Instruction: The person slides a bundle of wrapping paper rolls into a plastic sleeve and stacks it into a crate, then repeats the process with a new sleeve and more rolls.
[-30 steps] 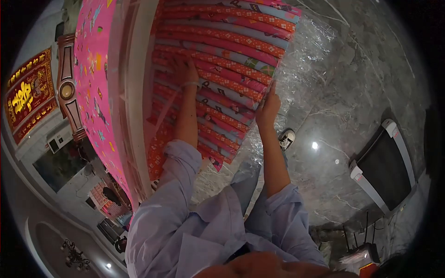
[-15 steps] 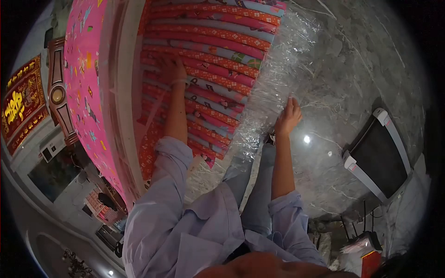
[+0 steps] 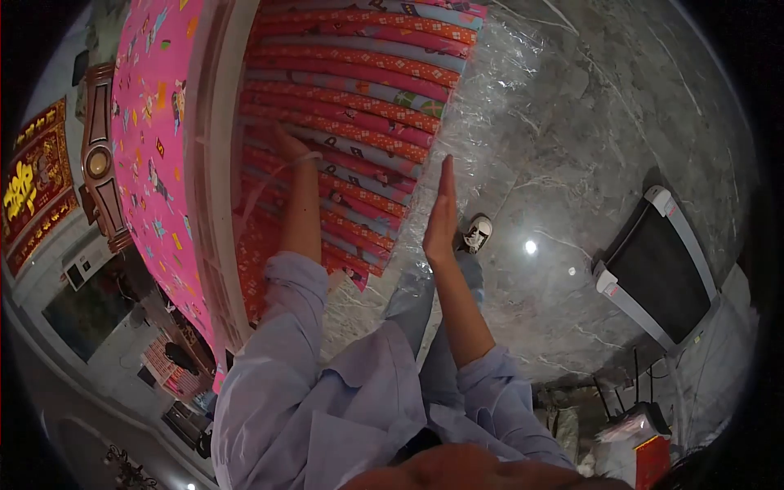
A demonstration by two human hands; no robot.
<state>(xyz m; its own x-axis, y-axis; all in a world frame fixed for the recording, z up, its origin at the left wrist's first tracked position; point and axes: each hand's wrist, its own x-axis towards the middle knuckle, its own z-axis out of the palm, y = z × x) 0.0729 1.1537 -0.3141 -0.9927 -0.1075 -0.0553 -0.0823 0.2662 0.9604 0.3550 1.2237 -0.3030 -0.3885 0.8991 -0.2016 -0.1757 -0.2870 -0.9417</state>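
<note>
A long row of printed pieces (image 3: pixel 351 86), red, pink and grey-blue, lies side by side in front of me, with clear plastic film (image 3: pixel 482 90) along its right edge. My left hand (image 3: pixel 284 144) reaches over the row's shaded left part, its blurred fingers stretched toward the pale frame and a thin pale band around the wrist. Beside the row's right edge, over the film, my right hand (image 3: pixel 442 222) is held edge-on, with fingers straight and together and nothing in it.
A pale frame (image 3: pixel 219 163) runs along the row's left side, with pink printed sheeting (image 3: pixel 155 147) beyond it. Grey marbled floor (image 3: pixel 572 147) extends to the right, where a treadmill (image 3: pixel 661 269) stands. My shoe (image 3: pixel 478 233) shows below.
My right hand has swung left from over the floor to the row's right edge, its fingers straightening. My left hand has shifted slightly left and down, and the view has turned slightly.
</note>
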